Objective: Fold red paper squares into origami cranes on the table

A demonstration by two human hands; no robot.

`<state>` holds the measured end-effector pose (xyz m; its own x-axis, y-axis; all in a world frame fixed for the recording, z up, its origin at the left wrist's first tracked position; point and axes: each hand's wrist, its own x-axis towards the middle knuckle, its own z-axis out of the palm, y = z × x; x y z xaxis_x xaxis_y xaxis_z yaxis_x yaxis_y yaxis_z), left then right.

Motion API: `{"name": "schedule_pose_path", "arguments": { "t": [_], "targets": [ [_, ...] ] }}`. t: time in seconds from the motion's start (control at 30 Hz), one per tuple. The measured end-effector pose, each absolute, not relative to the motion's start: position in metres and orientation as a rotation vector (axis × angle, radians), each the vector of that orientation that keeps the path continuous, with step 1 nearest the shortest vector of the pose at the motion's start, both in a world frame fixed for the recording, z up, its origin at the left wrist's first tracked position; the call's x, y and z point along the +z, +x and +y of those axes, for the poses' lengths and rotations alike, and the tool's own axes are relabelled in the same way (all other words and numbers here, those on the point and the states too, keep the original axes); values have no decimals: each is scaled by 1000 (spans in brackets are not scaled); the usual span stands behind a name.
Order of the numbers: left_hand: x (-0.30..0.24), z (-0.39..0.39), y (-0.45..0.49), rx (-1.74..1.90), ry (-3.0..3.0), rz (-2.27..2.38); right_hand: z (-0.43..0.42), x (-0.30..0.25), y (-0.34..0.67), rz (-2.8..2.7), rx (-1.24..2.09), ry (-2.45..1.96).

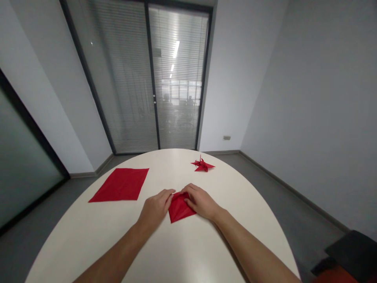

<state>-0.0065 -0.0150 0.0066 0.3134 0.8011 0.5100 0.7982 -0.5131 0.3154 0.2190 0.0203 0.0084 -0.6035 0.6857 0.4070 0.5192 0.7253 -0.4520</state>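
A small folded piece of red paper [180, 210] lies on the round white table [165, 251] between my hands, one corner pointing toward me. My left hand [156, 207] is closed at its upper left edge, thumb and fingertips together on the paper. From the other side, my right hand [203, 201] bends its fingers over the upper right part, with the thumb pressed on the paper's face. The fingers hide part of the far edge and right side.
Flat on the table at the left is a larger red paper sheet [122, 184]. Folded red origami [202, 164], seemingly cranes, stands near the far edge. A dark chair [353, 251] is at the lower right. Beyond the table is a glass door [179, 78] with blinds.
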Motion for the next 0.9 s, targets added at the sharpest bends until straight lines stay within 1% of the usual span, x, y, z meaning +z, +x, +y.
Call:
{"name": "schedule_pose_path", "arguments": {
  "t": [0.23,0.4,0.7,0.9],
  "targets": [
    [4,-11,-9,1332,2223,1526,21,9,220,-2344,389,-892],
    [2,-5,-13,1447,1960,1562,23,9,223,-2445,359,-900],
    [-12,5,-23,1336,1931,1757,15,18,222,-2521,284,-907],
    [-7,1,-20,1220,2293,1741,15,14,221,-2543,257,-914]
  ]
}}
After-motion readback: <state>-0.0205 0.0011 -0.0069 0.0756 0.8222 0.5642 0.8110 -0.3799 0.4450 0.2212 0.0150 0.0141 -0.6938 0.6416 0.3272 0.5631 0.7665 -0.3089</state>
